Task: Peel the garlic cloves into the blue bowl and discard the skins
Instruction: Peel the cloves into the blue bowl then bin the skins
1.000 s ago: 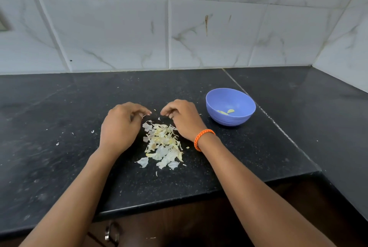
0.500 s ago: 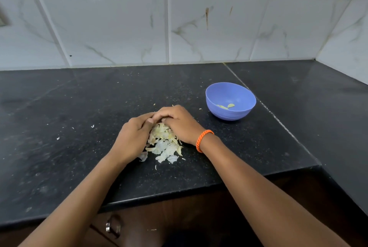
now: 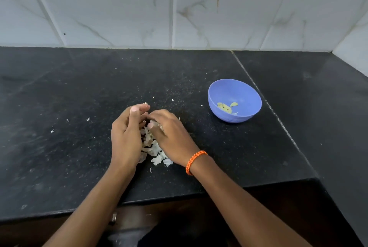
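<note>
Gathering now: the left hand [image 3: 125,137] and right hand [image 3: 171,137], apart a second ago, have closed together, fingers curled around the pale papery garlic skins [image 3: 156,152] at frame centre; the peeled cloves [image 3: 226,107] already lie in the round blue plastic bowl [image 3: 247,92], so discarding seems next.

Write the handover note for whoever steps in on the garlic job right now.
Left hand: cupped against the left side of the skin pile, fingers curled round it.
Right hand: curled over the pile from the right, fingertips meeting the left hand's.
Blue bowl: to the right on the black counter, apart from the hands, with a few peeled cloves inside.
Done: cloves peeled into the bowl; skins gathered between the hands.
Left: lift the pile and discard it, then collect the stray flakes on the counter to the left.
</note>
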Motion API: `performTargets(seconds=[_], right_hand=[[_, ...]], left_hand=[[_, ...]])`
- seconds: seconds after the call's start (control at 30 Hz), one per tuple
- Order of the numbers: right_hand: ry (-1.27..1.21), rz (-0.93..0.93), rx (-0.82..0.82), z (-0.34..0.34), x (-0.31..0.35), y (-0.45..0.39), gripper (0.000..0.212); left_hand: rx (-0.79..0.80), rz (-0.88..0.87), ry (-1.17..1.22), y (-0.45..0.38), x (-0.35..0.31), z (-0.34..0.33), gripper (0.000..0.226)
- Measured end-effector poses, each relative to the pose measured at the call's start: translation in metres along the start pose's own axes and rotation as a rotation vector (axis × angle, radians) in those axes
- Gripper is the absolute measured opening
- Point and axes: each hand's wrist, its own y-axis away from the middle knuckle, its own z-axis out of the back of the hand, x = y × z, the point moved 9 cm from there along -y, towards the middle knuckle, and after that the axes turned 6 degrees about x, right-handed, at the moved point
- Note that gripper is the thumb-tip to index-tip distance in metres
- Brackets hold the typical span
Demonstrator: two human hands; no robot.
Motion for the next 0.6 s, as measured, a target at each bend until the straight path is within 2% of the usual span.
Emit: performTargets(seconds=[0.1, 0.17, 0.27, 0.4, 0.53, 0.6], right_hand=[[-0.133, -0.016, -0.031, 0.001, 0.005, 0.001, 0.036], [-0.197, -0.052, -0.151, 0.013, 0.001, 0.005, 0.034], [-0.104, -0.181, -0.311, 0.025, -0.006, 0.011, 0.032], [-0.018, -0.258, -0.276, -0.001, 0.008, 0.011, 0.035], [-0.216, -0.240, -0.227, -0.008, 0.014, 0.007, 0.034], [-0.180, -0.183, -0.162, -0.002, 0.017, 0.009, 0.035]], left_hand=[[-0.002, 0.033, 0.068, 0.005, -0.004, 0.006, 0.038], [-0.040, 0.000, 0.027, 0.007, -0.010, 0.015, 0.037], [-0.035, 0.024, -0.053, 0.003, -0.012, 0.019, 0.036], [-0.025, 0.047, -0.079, 0.002, -0.007, 0.009, 0.042], [-0.015, 0.078, 0.029, 0.005, -0.005, 0.001, 0.046], [-0.035, 0.114, 0.109, 0.004, -0.005, 0.008, 0.050]])
